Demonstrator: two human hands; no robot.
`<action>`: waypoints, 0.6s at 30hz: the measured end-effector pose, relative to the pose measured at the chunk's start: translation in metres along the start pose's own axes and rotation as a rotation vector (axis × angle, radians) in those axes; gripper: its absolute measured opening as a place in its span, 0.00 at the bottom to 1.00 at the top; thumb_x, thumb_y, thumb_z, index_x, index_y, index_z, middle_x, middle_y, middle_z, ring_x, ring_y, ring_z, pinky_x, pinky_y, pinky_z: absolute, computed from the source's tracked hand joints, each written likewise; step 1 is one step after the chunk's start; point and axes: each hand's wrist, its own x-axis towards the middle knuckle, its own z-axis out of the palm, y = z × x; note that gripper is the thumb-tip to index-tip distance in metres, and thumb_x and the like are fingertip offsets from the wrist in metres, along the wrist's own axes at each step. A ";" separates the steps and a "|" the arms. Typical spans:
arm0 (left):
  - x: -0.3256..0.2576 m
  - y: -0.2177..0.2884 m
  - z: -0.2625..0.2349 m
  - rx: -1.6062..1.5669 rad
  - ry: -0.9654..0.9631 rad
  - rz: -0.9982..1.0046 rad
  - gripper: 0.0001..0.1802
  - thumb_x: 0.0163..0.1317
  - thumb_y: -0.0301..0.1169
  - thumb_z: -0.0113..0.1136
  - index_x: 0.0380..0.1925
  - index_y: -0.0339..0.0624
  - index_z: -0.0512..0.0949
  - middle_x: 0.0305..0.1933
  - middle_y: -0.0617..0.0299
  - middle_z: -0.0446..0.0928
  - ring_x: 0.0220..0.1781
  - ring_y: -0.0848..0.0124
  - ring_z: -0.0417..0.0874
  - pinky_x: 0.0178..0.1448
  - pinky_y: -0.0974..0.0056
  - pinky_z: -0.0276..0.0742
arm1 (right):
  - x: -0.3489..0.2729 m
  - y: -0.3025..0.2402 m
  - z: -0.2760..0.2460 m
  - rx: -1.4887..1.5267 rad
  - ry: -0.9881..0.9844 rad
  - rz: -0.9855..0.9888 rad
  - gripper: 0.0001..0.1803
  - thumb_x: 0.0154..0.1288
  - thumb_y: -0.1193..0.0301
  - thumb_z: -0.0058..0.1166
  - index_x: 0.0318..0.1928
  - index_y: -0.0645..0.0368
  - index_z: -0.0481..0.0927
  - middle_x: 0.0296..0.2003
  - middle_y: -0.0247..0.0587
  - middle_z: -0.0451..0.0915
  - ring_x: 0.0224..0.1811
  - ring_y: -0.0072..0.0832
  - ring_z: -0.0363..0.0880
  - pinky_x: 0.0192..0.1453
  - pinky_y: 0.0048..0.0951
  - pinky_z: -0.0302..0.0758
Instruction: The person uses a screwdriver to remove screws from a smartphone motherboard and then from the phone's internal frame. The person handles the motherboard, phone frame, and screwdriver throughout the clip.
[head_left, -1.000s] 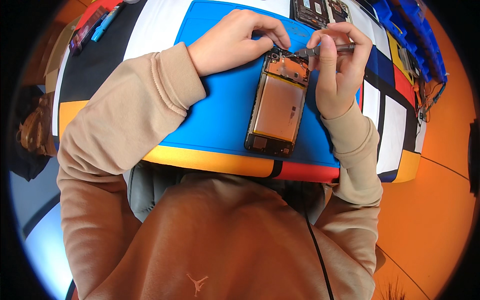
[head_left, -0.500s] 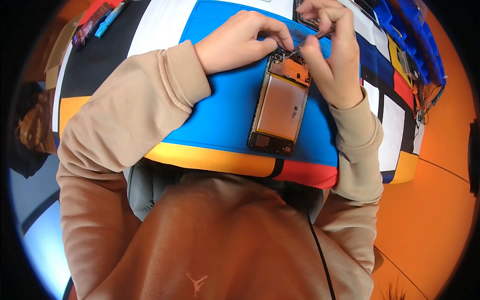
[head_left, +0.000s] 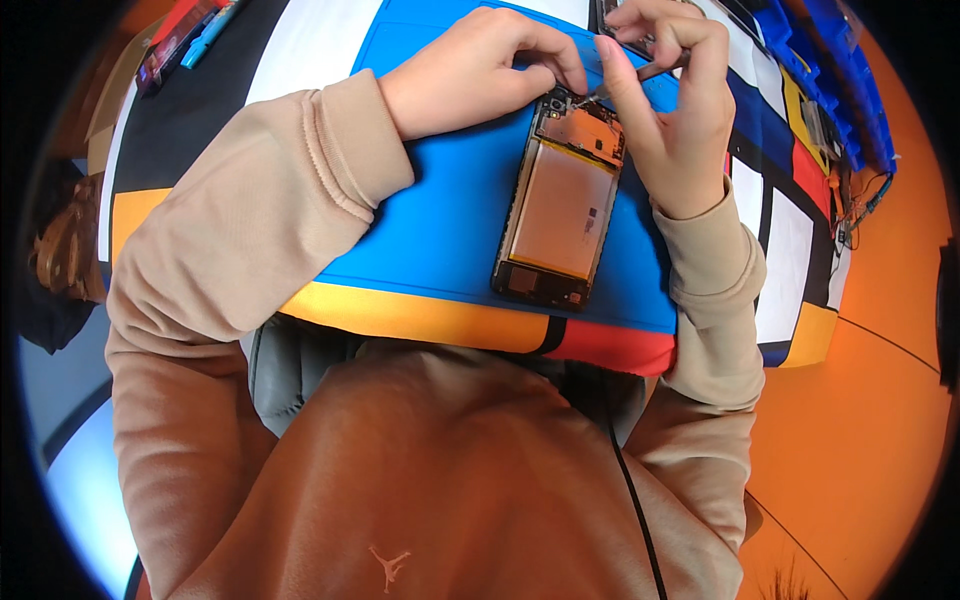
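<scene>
An opened smartphone (head_left: 560, 205) lies upright on the blue mat (head_left: 440, 220), its battery and upper circuit area bare. My left hand (head_left: 480, 75) reaches over from the left. Its thumb and index finger are bent, their tips holding the phone's top edge. From the right, my right hand (head_left: 680, 110) pinches slim tweezers (head_left: 652, 71) between thumb and fingers. The tweezers' tips slant down to the parts at the phone's top, close to the left fingertips. Whether the tips grip anything is too small to tell.
Behind my right fingers lies another opened device (head_left: 610, 20), partly hidden. Blue bins (head_left: 835, 80) stand at the far right, with loose wires (head_left: 855, 205) beside them. A light-blue pen (head_left: 208, 38) and a dark box (head_left: 165, 62) lie far left on the patterned tablecloth (head_left: 200, 130).
My right hand has shifted slightly right and its thumb has straightened upward, the tweezers still in it. The left hand stays at the phone's top edge; the view has moved slightly.
</scene>
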 end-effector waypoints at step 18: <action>0.000 0.002 -0.001 0.008 -0.002 -0.016 0.09 0.61 0.21 0.54 0.37 0.35 0.83 0.33 0.52 0.84 0.36 0.68 0.84 0.46 0.66 0.79 | -0.001 -0.004 -0.001 -0.047 -0.013 0.028 0.16 0.57 0.85 0.57 0.37 0.60 0.62 0.41 0.52 0.73 0.36 0.30 0.73 0.45 0.28 0.73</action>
